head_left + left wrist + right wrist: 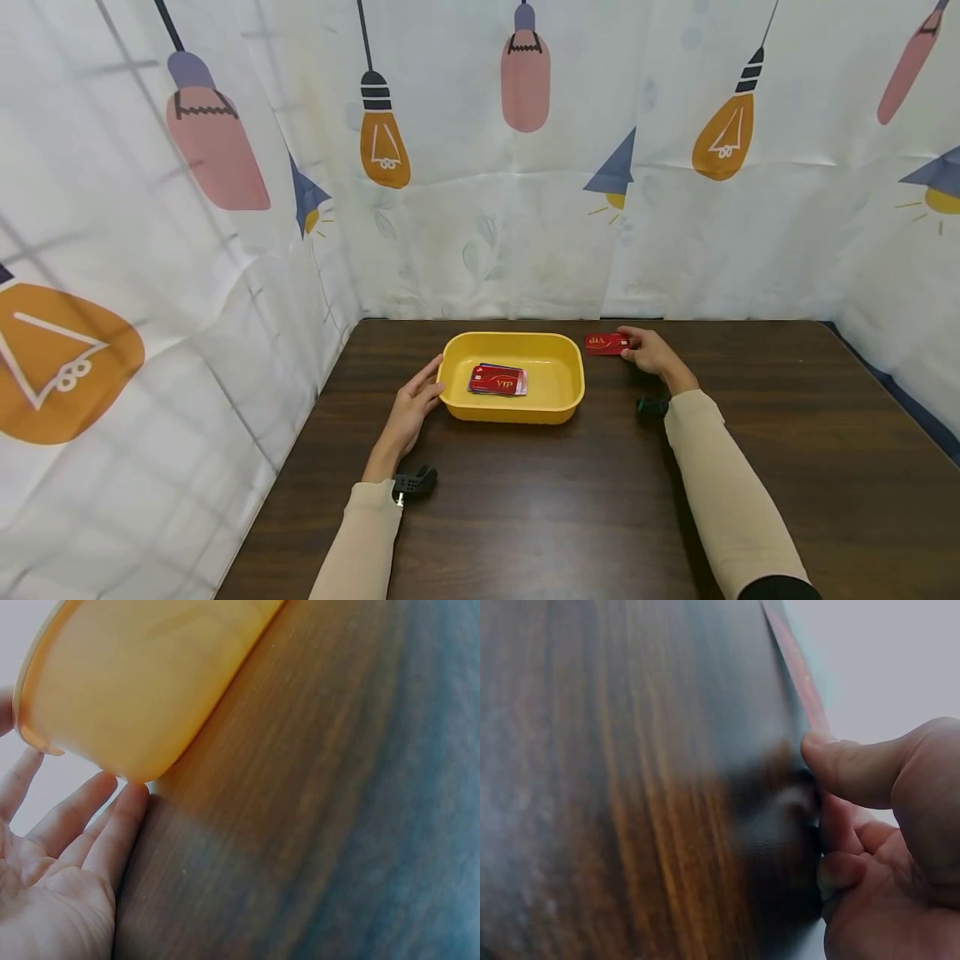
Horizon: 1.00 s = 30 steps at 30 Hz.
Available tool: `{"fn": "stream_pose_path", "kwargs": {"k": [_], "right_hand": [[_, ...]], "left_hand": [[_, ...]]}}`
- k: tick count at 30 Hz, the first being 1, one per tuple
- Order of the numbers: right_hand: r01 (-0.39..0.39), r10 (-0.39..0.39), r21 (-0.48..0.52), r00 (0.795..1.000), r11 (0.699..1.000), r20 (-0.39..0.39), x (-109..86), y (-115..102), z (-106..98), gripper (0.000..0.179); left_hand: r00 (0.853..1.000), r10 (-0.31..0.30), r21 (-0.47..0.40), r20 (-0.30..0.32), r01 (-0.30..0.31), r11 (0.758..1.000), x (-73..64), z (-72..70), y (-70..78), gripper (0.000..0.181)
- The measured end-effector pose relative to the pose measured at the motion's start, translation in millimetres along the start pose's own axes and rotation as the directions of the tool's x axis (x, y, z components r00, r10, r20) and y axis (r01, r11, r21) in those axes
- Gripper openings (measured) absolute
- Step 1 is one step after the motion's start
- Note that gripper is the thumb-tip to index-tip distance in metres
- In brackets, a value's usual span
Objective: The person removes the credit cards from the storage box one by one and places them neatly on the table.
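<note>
A yellow plastic tray [547, 414] stands on the table, with a small stack of cards [495, 381] inside, the top one red and marked VIP. At the tray's left end is my left hand [411, 408]. Its fairly straight fingers touch the outer wall, as the left wrist view also shows with the hand [56, 889] against the yellow tray [142, 690]. To the right of the tray, my right hand [651, 354] pinches a red VIP card [602, 344] by its right end. In the right wrist view the thumb presses on the card [799, 671], seen nearly edge-on.
The dark brown wooden table [525, 500] reaches back to a white curtain [480, 242] printed with lamps, which also hangs along the left and right sides. A dark band [415, 482] is worn on the left wrist.
</note>
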State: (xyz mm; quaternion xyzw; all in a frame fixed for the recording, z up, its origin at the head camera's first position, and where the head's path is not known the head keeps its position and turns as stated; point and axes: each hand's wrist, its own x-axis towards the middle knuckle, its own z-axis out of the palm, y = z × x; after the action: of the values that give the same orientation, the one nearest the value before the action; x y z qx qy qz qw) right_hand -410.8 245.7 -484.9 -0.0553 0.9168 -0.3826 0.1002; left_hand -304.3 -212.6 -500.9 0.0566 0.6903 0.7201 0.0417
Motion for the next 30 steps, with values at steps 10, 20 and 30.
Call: {"fn": "stream_pose_path", "kwargs": {"k": [10, 20, 30], "right_hand": [[0.014, -0.016, -0.069, 1.0, 0.998, -0.026, 15.5, 2, -1, 0.057], [0.029, -0.03, -0.112, 1.0, 0.993, -0.002, 21.2, 1, -5, 0.056], [0.055, -0.054, -0.144, 0.999, 0.988, 0.005, 23.4, 1, -7, 0.055]], "left_hand": [[1.0, 0.008, -0.005, -0.003, -0.008, 1.0, 0.0, -0.6, 0.3, 0.053], [1.0, 0.002, -0.013, -0.003, -0.002, 1.0, 0.4, -0.8, -1.5, 0.053], [1.0, -0.003, -0.018, -0.002, 0.003, 1.0, 1.8, -1.8, -3.4, 0.053]]}}
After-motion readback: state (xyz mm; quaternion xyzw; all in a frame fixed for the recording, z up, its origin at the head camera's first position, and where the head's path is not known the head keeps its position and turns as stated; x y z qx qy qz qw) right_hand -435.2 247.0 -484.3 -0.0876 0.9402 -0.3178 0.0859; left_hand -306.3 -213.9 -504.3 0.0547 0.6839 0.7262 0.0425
